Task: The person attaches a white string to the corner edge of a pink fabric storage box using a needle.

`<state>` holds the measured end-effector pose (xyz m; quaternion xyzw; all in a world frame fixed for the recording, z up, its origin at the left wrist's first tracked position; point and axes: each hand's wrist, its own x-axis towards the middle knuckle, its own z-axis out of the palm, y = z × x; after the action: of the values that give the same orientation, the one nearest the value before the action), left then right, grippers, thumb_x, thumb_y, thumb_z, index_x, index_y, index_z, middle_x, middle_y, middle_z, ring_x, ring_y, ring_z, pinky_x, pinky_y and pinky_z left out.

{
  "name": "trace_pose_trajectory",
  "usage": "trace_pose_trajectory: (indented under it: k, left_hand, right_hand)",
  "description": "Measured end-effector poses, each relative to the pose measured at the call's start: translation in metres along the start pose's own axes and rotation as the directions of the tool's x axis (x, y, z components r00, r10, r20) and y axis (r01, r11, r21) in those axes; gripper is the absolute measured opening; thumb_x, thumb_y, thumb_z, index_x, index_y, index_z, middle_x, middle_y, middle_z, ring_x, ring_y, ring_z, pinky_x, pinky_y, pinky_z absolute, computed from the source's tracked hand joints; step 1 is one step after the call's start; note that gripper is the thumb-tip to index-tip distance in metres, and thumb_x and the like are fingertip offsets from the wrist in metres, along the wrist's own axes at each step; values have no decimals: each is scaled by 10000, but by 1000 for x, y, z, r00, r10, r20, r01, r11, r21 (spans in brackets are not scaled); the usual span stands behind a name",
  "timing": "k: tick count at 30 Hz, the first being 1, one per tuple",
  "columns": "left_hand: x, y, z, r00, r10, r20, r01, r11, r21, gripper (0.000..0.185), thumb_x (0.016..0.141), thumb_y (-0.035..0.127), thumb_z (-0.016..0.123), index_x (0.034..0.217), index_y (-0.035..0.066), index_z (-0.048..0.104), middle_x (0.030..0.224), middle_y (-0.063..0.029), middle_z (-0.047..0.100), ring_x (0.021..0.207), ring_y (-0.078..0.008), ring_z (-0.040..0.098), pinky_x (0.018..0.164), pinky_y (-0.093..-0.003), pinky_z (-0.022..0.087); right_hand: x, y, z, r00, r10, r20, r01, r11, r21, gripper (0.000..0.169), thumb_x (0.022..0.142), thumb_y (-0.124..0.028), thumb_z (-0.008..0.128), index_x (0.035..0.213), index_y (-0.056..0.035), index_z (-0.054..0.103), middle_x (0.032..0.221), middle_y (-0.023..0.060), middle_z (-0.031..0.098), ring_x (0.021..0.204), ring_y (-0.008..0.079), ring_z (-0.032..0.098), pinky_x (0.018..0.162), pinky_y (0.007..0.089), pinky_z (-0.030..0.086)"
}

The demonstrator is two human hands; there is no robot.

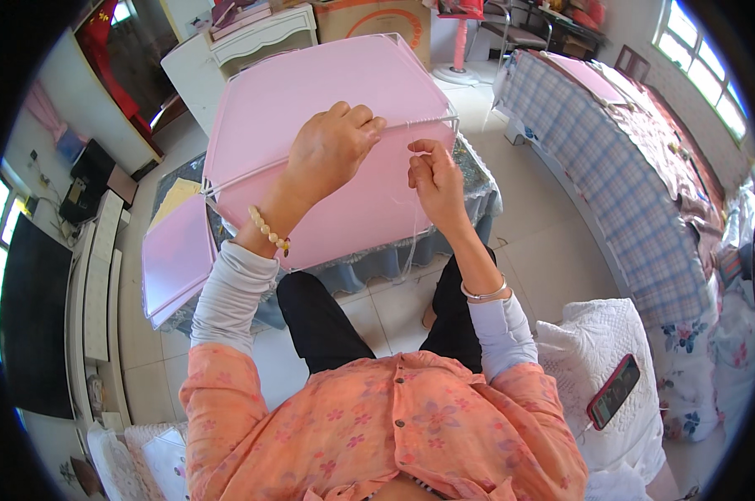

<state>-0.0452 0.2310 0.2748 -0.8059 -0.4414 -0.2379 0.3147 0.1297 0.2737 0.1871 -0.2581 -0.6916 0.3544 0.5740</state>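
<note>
A large box-like frame with white rods along its edges and pink panels (pixel 333 75) stands before me on a cloth-covered table. My left hand (pixel 337 147) is closed on the white rod (pixel 246 180) along the frame's near upper edge. White thread (pixel 424 120) is wound round that rod towards its right corner. My right hand (pixel 435 181), just below the wound part, pinches the thread between thumb and fingers; a needle, if there is one, is too small to tell. Loose thread (pixel 413 244) hangs below my right hand, in front of the lower pink panel.
Flat pink sheets (pixel 178 257) lie at the table's left. On the right is a bed with a checked cover (pixel 622 181). A phone (pixel 613 391) lies on a white quilted cloth (pixel 603 325) by my right elbow. Behind the frame stand a white desk (pixel 265 31) and a cardboard box (pixel 333 19).
</note>
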Motion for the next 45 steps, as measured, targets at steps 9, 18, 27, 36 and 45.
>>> trace_pose_trajectory:
  k: [9, 18, 27, 36, 45]
  left_hand:
    - [1, 3, -1, 1000, 4, -16, -4, 1000, 0, 244, 748, 106, 701, 990, 85, 674, 857, 2, 583, 752, -191, 545, 615, -329, 488]
    - [1, 4, -2, 1000, -2, -6, 2, 1000, -4, 239, 757, 109, 694, 994, 87, 672, 873, 4, 584, 757, -193, 542, 630, -326, 487]
    - [0, 3, -1, 1000, -12, 10, 12, 1000, 8, 251, 753, 115, 697, 1002, 95, 670, 882, 5, 582, 770, -195, 547, 630, -330, 486]
    - [0, 4, -2, 1000, -7, 4, 7, 1000, 6, 249, 750, 107, 696, 997, 90, 674, 870, 3, 581, 758, -198, 545, 617, -331, 483]
    - [2, 2, -3, 1000, 14, -4, -14, 1000, -27, 225, 751, 84, 678, 976, 67, 669, 837, -6, 582, 733, -203, 545, 597, -335, 482]
  right_hand:
    - [5, 14, 13, 993, -57, -101, 54, 998, -32, 124, 923, -17, 522, 1011, -27, 608, 582, 53, 537, 505, 104, 533, 493, 259, 420]
    - [3, 26, 14, 989, -44, -141, 36, 997, -61, 120, 913, 1, 534, 1004, -24, 609, 642, 64, 563, 530, 96, 515, 502, 255, 418]
    - [2, 22, 15, 991, -12, -130, 8, 999, -36, 128, 924, -31, 530, 1017, -30, 618, 614, 70, 543, 514, 101, 500, 499, 261, 412]
    - [2, 19, 17, 990, -8, -142, 2, 999, -44, 135, 921, -30, 534, 1020, -42, 625, 597, 67, 531, 504, 100, 496, 494, 267, 410]
    - [6, 21, 32, 970, -14, -242, 17, 1000, 10, 116, 910, 5, 520, 983, -15, 608, 625, 88, 562, 518, 108, 507, 500, 266, 412]
